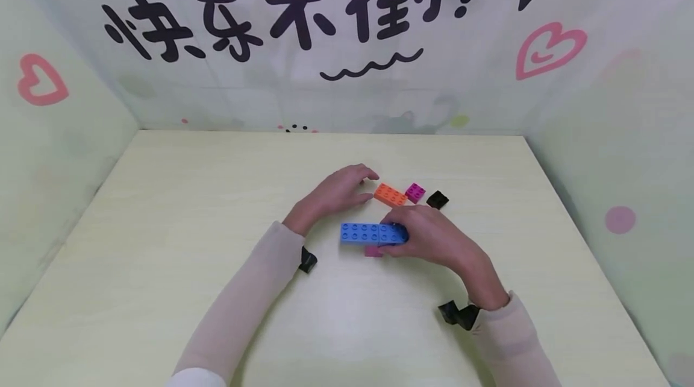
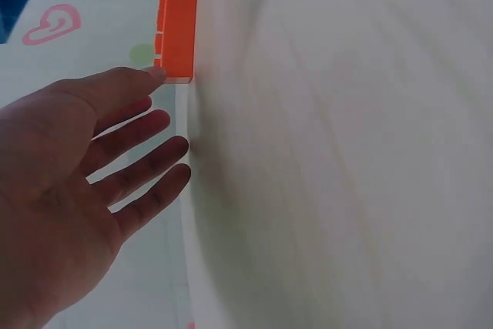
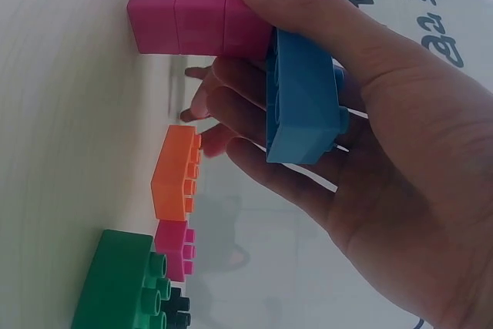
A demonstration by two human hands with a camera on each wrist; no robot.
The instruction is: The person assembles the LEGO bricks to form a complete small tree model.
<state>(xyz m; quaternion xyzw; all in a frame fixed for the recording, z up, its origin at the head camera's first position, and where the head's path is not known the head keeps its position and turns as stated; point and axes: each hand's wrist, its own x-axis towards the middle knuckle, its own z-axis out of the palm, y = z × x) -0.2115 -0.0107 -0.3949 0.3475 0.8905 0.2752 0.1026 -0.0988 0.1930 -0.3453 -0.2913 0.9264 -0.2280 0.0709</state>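
Observation:
My right hand point(image 1: 428, 233) grips a joined piece at its right end: blue bricks point(image 1: 359, 233) lie across the top of a magenta stack point(image 3: 177, 9). In the right wrist view the thumb presses the upper magenta brick beside the blue, and the other fingers curl behind. The stack's lower end is close over the table. My left hand point(image 1: 338, 188) holds nothing; its fingers are spread and relaxed. An orange brick point(image 1: 390, 195) lies just right of its fingertips, and in the left wrist view the thumb tip overlaps that brick's near end.
Beyond the orange brick lie a small magenta brick point(image 1: 415, 193) and a black brick point(image 1: 437, 199). A green brick point(image 3: 115, 279) shows in the right wrist view, hidden in the head view. Printed walls enclose the pale table point(image 1: 217, 164) at the back and sides.

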